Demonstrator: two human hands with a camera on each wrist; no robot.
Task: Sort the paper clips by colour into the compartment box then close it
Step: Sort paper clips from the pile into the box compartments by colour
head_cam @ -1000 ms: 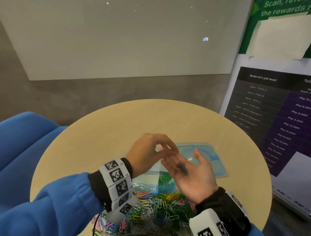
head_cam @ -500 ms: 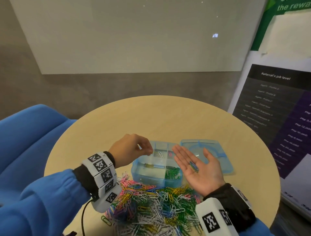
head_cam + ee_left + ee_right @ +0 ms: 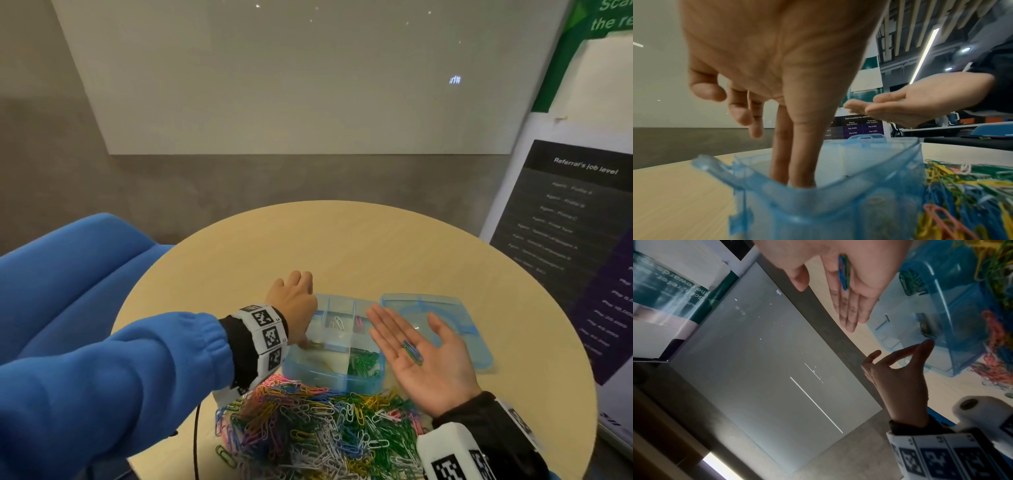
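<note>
On the round table (image 3: 342, 240), seen from the head, the open blue box (image 3: 334, 375) stands just beyond a big mixed heap of paper clips (image 3: 318, 428), and its lid (image 3: 442, 308) lies flat at the right, so it is not yet closed. Some compartments already hold clips: green ones (image 3: 363, 363) at the near right, a few white ones (image 3: 337, 322) and pink ones (image 3: 358, 322) further back. I judge the sorting is only at its beginning, because the heap is far bigger than what is inside. The right hand (image 3: 421, 353) is flat, palm up, above the right side of the box, and carries a few blue and green clips (image 3: 412, 351) on the palm without gripping them.

From the left wrist, the left hand (image 3: 777, 65) reaches down, thumb and forefinger close together inside a near left compartment; whether they pinch a clip I cannot tell, the tips are hidden behind the wall.

From the right wrist, the clips on the palm show clearly, fingers straight. The left fingers (image 3: 925, 347) end at the box, with a dark olive clip (image 3: 926, 328) just beside them.
</note>
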